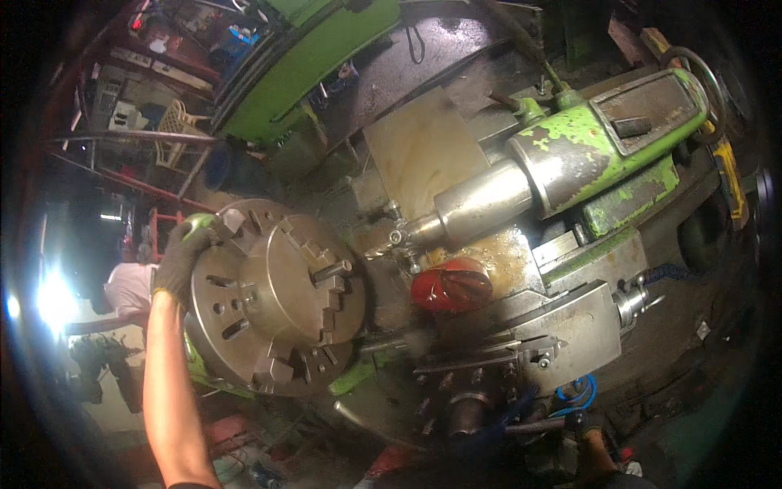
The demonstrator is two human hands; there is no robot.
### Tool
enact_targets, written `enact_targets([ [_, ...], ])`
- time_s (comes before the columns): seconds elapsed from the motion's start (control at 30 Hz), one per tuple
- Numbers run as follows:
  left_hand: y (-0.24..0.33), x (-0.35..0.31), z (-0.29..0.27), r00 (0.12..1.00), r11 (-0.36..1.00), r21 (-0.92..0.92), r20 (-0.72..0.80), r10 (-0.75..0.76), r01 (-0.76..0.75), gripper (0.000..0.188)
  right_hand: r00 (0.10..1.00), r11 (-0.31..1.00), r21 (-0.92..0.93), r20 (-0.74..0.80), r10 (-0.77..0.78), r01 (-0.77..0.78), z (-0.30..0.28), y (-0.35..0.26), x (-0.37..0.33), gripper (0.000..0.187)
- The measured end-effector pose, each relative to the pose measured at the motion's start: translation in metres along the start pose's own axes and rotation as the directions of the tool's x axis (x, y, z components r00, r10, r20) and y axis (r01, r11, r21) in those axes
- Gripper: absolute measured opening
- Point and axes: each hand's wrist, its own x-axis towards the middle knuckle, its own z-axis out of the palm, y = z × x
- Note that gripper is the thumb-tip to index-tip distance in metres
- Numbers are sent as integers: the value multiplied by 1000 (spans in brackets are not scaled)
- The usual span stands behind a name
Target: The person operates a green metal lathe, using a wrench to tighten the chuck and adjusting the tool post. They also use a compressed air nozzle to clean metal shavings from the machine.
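Observation:
My left hand [184, 257], in a dark grey glove with a green patch, grips the left rim of a large round lathe chuck [244, 273]. Stepped jaws and slots cover the chuck's face, and a short round metal piece [332, 271] juts from its middle. Facing it is a drill bit [380, 252] in the tailstock's steel quill [482, 202]. Low on the right, in shadow, my gloved right hand [582, 425] closes round the end of a dark lever [533, 426]; its fingers show only dimly.
The green tailstock [603, 147] with worn paint fills the upper right, ending in a handwheel [705, 73]. A red object [450, 285] lies on the wet carriage below the quill. Nearer are the tool slide [566, 338] and a blue hose [580, 393]. A person [130, 289] is behind the chuck.

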Motion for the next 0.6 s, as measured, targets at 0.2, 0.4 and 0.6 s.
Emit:
enact_targets([
  [0.2, -44, -55, -4, 937, 989, 122, -326, 122, -86, 70, 1000, 999, -53, -18, -6, 5, -37, -16, 13, 55],
  [0.4, -61, -127, 30, 837, 956, 227, -471, 277, -188, 90, 994, 999, -43, -113, -9, 4, -61, -32, 15, 53],
  [0.6, -115, -202, 94, 623, 927, 332, -691, 366, -175, 103, 946, 999, 22, -322, -36, 46, -98, -44, 30, 50],
])
